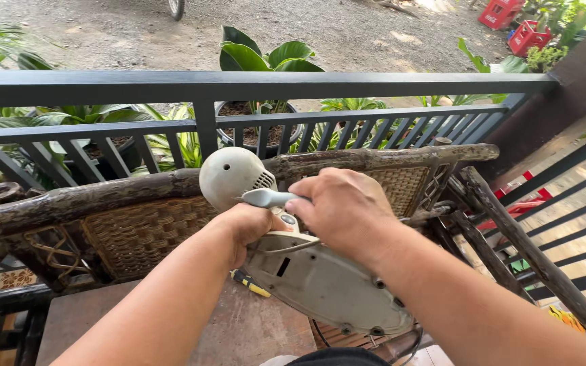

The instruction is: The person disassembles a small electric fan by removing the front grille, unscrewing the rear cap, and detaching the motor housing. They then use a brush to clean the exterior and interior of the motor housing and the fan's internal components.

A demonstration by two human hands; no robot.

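An off-white electric appliance rests in front of me, with a round vented housing at its top and a flat oval underside with screw holes facing me. My left hand grips its neck just below the round housing. Closed around a grey handle, my right hand holds it against the neck; whether the handle is a tool or part of the appliance is unclear. A yellow and black screwdriver lies under the appliance, partly hidden by my left forearm.
The appliance rests on a brown surface before a worn wood and rattan seat back. Behind it runs a black metal railing with potted plants beyond, and red crates at far right.
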